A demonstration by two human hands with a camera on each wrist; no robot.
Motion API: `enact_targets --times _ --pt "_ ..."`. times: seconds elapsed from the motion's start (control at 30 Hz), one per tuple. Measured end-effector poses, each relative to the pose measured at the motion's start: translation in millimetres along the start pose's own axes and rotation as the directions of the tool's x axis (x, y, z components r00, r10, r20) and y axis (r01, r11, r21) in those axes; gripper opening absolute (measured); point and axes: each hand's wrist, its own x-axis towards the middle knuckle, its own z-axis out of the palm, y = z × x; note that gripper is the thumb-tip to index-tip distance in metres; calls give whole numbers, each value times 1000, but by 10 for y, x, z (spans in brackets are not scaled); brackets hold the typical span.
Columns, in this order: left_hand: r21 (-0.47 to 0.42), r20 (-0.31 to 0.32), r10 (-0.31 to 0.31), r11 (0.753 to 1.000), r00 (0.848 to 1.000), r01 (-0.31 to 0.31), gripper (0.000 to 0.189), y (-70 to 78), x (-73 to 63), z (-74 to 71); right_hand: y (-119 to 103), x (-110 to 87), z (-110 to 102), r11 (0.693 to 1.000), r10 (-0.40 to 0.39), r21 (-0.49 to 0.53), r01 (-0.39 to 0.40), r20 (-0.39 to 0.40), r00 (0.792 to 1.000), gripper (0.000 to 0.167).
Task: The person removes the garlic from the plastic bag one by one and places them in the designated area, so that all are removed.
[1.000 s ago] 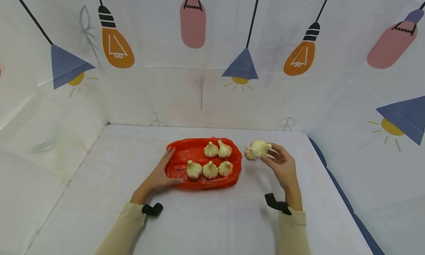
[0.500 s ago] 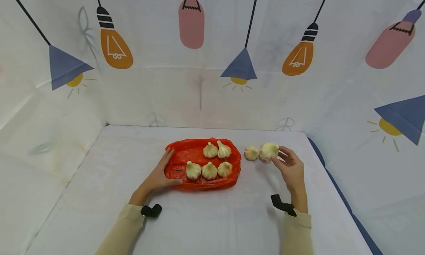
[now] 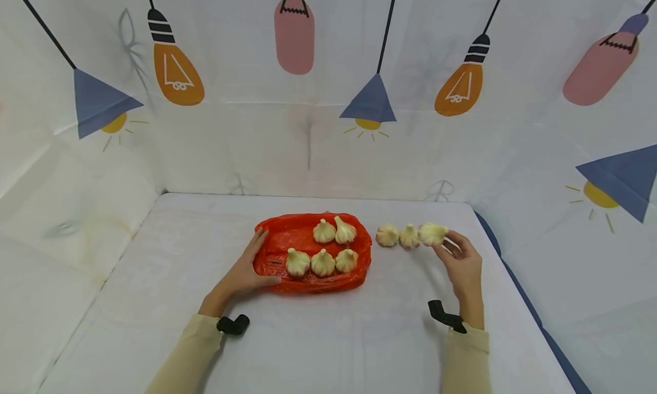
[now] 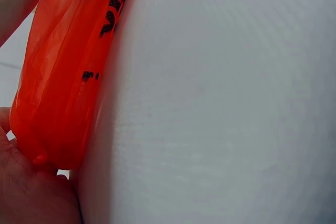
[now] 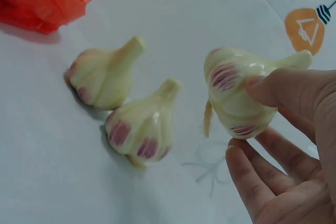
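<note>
Red plastic wraps the tray, which lies mid-table, with two garlic bulbs toward its one o'clock and a front row of three more bulbs running from about seven to four o'clock. At the tray's nine o'clock end, the left hand grips it, thumb along the near edge. Between two and three o'clock from the tray, outside it on the white table, sit the first loose bulb and, just beside it, the second loose bulb. The right hand pinches a third garlic bulb between thumb and fingers, its stem pointing toward three o'clock. What has changed over the last second is that this pinched bulb has travelled toward three o'clock, so the second loose bulb, partly covered half a second ago, now shows whole. I judge that this brings the held one to the outer end of the line, with the grip not yet released; whether its underside touches the table is hard to tell, though the right wrist view suggests it is held tilted and apart from the other two
</note>
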Motion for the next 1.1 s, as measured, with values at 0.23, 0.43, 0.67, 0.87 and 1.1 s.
enact_targets --times 0.23,0.43,0.67,0.87,1.1 --pt "-4 -1 9 1000 1000 -9 122 -40 7 2 141 58 -92 994 14 -104 -18 -38 999 47" --pt "0 -6 10 1000 1000 -10 120 -68 11 9 326 114 -141 980 67 -183 -79 -69 995 50" --pt "4 -7 8 1000 1000 -8 120 -50 10 8 414 125 -159 966 85 -239 -97 -63 994 51" --pt "6 -9 6 1000 1000 -6 120 -38 8 5 444 144 -199 936 94 -335 -106 -50 994 50" --pt "12 -8 6 1000 1000 -6 120 -46 7 6 423 211 -217 910 106 -404 -97 0 994 52"
